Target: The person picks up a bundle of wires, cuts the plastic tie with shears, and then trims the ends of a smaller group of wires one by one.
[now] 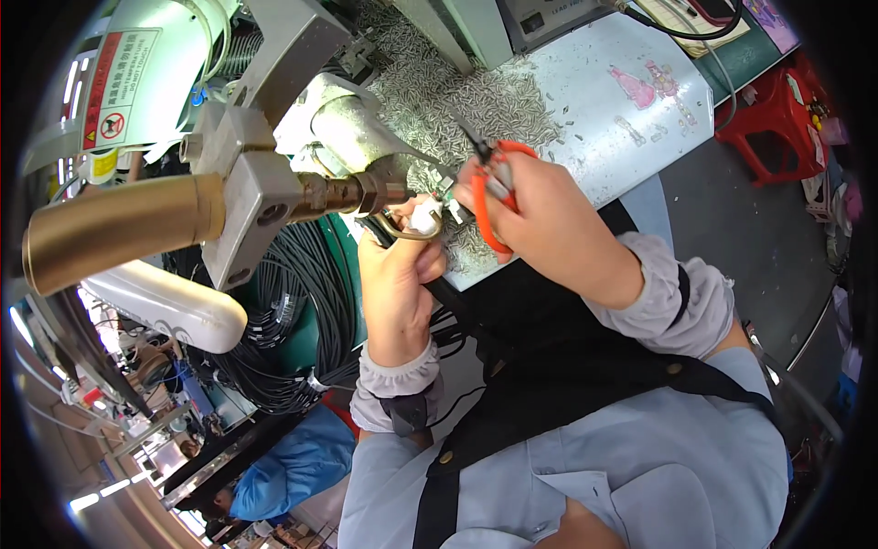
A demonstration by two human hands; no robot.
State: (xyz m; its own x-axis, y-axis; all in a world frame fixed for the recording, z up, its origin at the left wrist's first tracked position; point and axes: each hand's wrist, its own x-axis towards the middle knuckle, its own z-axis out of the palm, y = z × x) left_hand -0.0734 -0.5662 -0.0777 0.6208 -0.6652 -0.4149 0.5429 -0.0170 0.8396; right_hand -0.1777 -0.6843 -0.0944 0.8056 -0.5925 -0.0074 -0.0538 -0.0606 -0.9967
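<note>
My right hand (544,206) is closed around orange-handled pliers (499,176), whose dark, narrow jaws point away from me to the upper left. Close beside it on the left, my left hand (395,284) has its fingers bent around a black cable (450,297). A small white piece (425,218) shows at its fingertips; whether it is a connector or a finger cover I cannot tell. A small metal connector (445,183) sits between the two hands. A curved brass tube (412,233) passes in front of my left fingers and partly hides them.
A brass-coloured machine head (128,229) juts in from the left, its nozzle beside my left hand. Many small metal pins (430,82) cover the far worktop. Coiled black cables (297,311) lie left of my arm. A red stool (777,128) stands at right; a person in blue (293,467) sits lower left.
</note>
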